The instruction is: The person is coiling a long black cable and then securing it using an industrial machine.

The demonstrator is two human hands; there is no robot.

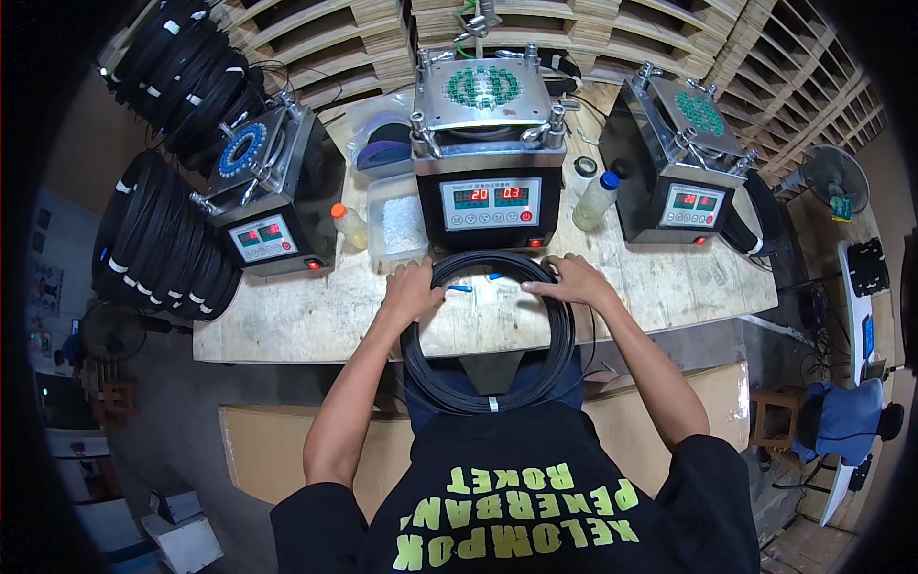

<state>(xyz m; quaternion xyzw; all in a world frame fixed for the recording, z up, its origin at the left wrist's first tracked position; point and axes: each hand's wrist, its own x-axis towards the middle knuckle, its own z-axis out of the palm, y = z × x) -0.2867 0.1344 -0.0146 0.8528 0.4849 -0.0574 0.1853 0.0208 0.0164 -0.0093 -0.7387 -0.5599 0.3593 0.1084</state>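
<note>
A coil of black cable [417, 356] rests partly on the table's near edge and partly over my lap, with a white tie round its near side. My left hand [411, 291] grips the coil's upper left, fingers bent over it. On the upper right, my right hand [576, 285] holds the coil with its thumb stretched inward and the other fingers on the outer side. Inside the ring, near my left hand, lies a blue cable-end connector [461, 288]. Another blue connector [495, 276] shows close to the coil's far side.
Ahead stands a bench machine [490, 206] with a metal plate of green fittings; similar machines flank it on the left [277, 206] and right [674, 182]. Between them are a tub of white bits [395, 222], an orange-capped bottle [350, 226] and a blue-capped bottle [595, 203]. Black cable coils [167, 239] pile up at left.
</note>
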